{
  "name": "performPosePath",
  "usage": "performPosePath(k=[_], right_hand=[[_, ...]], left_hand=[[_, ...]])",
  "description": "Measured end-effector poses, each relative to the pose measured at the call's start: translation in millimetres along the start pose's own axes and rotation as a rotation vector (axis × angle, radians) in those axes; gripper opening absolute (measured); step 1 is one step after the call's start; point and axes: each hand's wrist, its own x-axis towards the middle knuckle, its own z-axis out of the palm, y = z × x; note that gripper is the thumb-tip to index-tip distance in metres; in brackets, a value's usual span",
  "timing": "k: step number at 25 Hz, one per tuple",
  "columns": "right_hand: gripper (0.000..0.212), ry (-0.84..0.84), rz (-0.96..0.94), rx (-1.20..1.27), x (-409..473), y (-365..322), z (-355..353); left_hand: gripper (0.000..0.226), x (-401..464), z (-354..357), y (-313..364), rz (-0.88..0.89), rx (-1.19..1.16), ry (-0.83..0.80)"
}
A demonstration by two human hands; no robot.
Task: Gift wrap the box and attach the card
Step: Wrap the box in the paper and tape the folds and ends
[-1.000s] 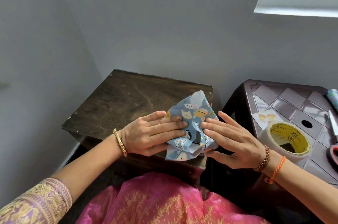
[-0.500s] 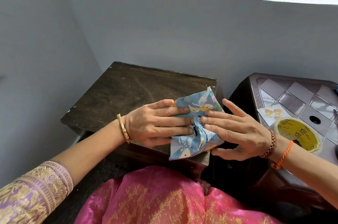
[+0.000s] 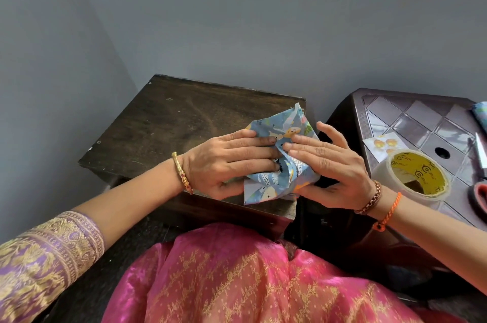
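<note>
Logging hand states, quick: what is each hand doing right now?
Left hand: open, straight fingers pressing the wrapping paper.
Right hand: open, fingers flat on the same paper.

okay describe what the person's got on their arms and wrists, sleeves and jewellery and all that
The left hand has a gold bangle at the wrist, and a purple sleeve with gold woven patterning ends at the elbow. The right hand has a copper-toned chain bracelet and, behind it, an orange braided thread. No right sleeve shows.

Blue wrapping paper [image 3: 279,183] with cartoon animals – dark brown wooden table [image 3: 168,122]; tape roll [image 3: 413,177] with yellow core – pink skirt [image 3: 237,283], gold motifs
</note>
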Motion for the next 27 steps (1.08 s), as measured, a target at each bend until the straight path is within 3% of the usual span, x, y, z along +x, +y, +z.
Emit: performPosePath(k=[2, 11, 18, 24, 27], right_hand=[[0.039, 0.073, 0.098, 0.041, 2.6, -7.6, 3.5], [0.057, 0.148, 0.244, 0.128, 17.0, -43.7, -7.3], [0.028, 0.059, 0.106, -0.112, 38.0, -65.8, -30.9], [0.033, -0.285, 0.017, -0.556, 58.6, -79.8, -43.9], [0.017, -0.320, -0.077, -0.615, 62.4, -81.1, -41.3]], left_hand=[[0.037, -1.1, 9.5, 1.6, -0.122, -0.203, -0.053], [0.035, -7.0, 20.3, 26.0, -0.323, -0.200, 0.109], [0.040, -4.4, 17.3, 39.0, -0.398, -0.186, 0.108], [0.040, -4.3, 17.7, 43.4, -0.417, -0.184, 0.111], [0.040, -3.4, 18.6, 42.4, -0.424, -0.207, 0.131]])
